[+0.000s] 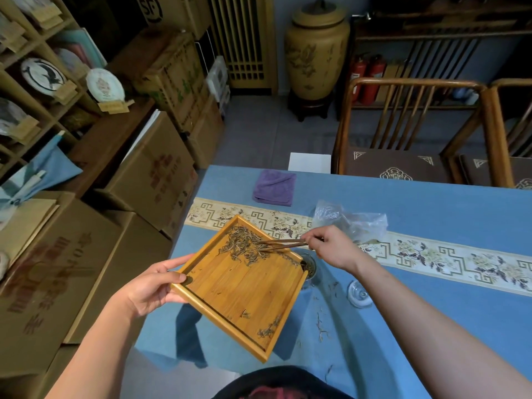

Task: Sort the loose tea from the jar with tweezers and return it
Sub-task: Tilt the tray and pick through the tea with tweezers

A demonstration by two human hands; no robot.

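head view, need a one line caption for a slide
Left hand tilts a bamboo tray over a glass jar while the right hand rakes loose tea toward it with tweezers.

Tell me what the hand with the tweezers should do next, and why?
Probably sweep the tea pile down toward the tray's right corner, into the jar. The left hand holds the bamboo tray tilted with that corner over the jar's mouth, and the right hand has the tweezers with their tips already in the pile, so most leaves are still on the tray.
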